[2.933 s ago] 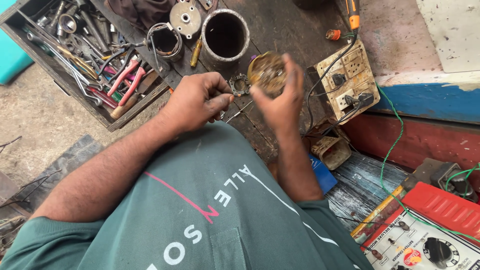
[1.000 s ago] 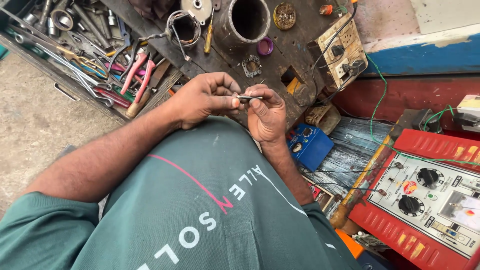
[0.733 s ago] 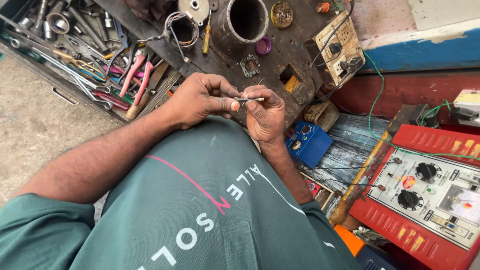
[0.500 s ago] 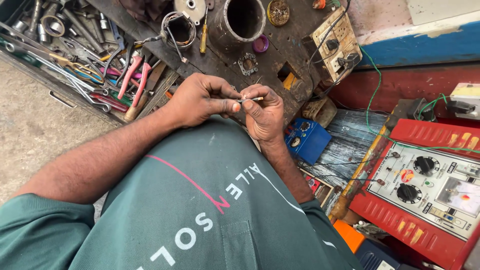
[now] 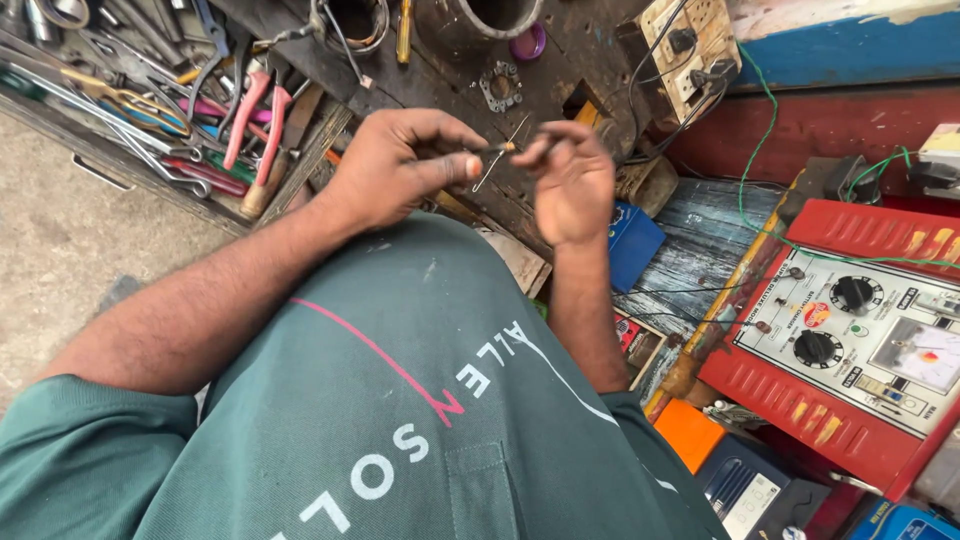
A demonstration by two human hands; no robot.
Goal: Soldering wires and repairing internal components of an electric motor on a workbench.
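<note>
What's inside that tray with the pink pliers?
The tool tray holds pink-handled pliers, scissors and wrenches piled together. Whatever lies under the pile is covered.

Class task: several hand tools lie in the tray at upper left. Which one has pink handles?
The pliers at the tray's right end, nearest the left hand; the tools beside them are bare metal or have yellow handles.
</note>
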